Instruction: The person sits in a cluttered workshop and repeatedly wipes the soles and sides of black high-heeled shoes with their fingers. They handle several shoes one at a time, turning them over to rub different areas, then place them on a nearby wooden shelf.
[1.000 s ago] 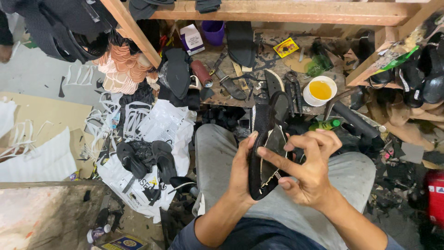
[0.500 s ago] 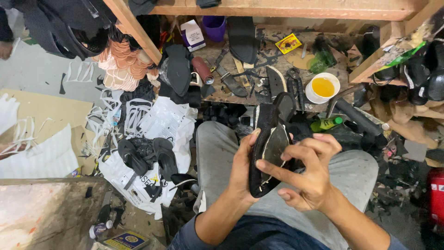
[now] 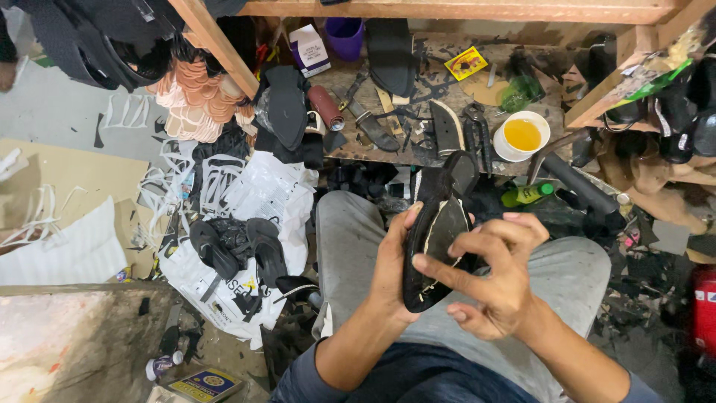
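Note:
A black sandal sole (image 3: 436, 239) with a pale rim is held upright over my lap. My left hand (image 3: 391, 269) grips its left edge, thumb up along the side. My right hand (image 3: 496, 280) is on the sole's face, with the index finger stretched across it toward the left and the other fingers curled over the right edge. My grey trousers (image 3: 343, 239) lie beneath both hands.
A cluttered wooden bench (image 3: 418, 149) ahead carries a white bowl of yellow glue (image 3: 521, 136), knives, black soles and a purple cup (image 3: 344, 36). A green bottle (image 3: 526, 195) lies near my right knee. Black sandal straps on white plastic bags (image 3: 239, 246) cover the floor at left.
The view has drifted slightly. My right index finger now reaches further across the sole's face; my left hand keeps its grip.

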A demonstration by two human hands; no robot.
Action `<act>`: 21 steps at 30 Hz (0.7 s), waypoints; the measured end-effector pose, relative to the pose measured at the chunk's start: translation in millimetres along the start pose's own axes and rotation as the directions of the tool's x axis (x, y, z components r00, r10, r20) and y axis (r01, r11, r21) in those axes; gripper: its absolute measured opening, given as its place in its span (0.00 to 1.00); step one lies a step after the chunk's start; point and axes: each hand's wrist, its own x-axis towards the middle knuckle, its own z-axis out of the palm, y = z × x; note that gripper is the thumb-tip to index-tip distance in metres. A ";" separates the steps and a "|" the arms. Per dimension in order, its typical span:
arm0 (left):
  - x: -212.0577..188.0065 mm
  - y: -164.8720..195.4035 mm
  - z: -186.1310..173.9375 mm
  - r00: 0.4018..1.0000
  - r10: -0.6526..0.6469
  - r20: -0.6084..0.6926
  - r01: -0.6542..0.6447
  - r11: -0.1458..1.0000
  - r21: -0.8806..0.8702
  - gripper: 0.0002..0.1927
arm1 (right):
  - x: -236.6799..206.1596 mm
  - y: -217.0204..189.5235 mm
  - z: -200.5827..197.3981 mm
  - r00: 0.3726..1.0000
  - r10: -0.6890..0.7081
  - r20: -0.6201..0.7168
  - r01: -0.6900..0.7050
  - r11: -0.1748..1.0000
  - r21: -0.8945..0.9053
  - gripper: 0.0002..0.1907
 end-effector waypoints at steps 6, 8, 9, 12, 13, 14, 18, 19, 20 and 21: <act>0.3 -0.6 -7.1 0.999 -0.033 0.016 0.034 0.998 -0.052 0.27 | 5.4 -2.1 -4.4 0.998 -0.057 0.023 0.056 0.998 0.019 0.23; 1.7 -0.8 -8.7 0.996 -0.041 -0.076 0.042 0.999 0.004 0.28 | 5.5 -2.8 -5.6 0.999 -0.021 0.034 0.019 0.999 0.049 0.24; 2.3 -0.6 -8.7 0.999 -0.030 -0.020 0.030 0.999 -0.020 0.27 | 4.4 -3.2 -6.9 0.998 -0.049 0.044 0.046 0.997 0.068 0.23; 1.5 2.0 -4.5 0.997 -0.029 0.069 0.033 0.998 -0.053 0.27 | 0.1 4.3 -9.2 1.000 -0.030 0.004 0.029 0.981 0.192 0.22; 0.4 3.9 -1.9 0.997 -0.059 0.051 0.061 0.998 -0.036 0.27 | -0.8 12.6 -9.3 0.997 0.051 -0.049 -0.036 0.961 0.274 0.22; -1.9 6.5 0.6 0.996 -0.085 0.033 0.086 0.996 -0.018 0.28 | -2.6 21.8 -10.3 0.986 0.134 -0.096 -0.091 0.929 0.359 0.22; -13.9 18.0 8.1 0.975 -0.137 0.177 0.157 0.982 -0.106 0.21 | -6.5 78.6 6.7 0.679 0.729 -0.087 -0.526 0.565 0.636 0.34; -16.0 20.4 8.1 0.964 -0.183 0.194 0.207 0.972 -0.110 0.25 | -11.0 91.0 9.8 0.594 0.804 0.013 -0.541 0.388 0.746 0.44; -16.6 21.7 7.6 0.950 -0.229 0.213 0.256 0.960 -0.110 0.28 | -18.6 98.6 12.4 0.547 0.828 0.122 -0.525 0.226 0.820 0.45; -17.2 20.7 6.5 0.971 -0.142 0.195 0.146 0.989 -0.007 0.27 | -27.2 103.7 14.5 0.506 0.829 0.238 -0.497 0.055 0.866 0.46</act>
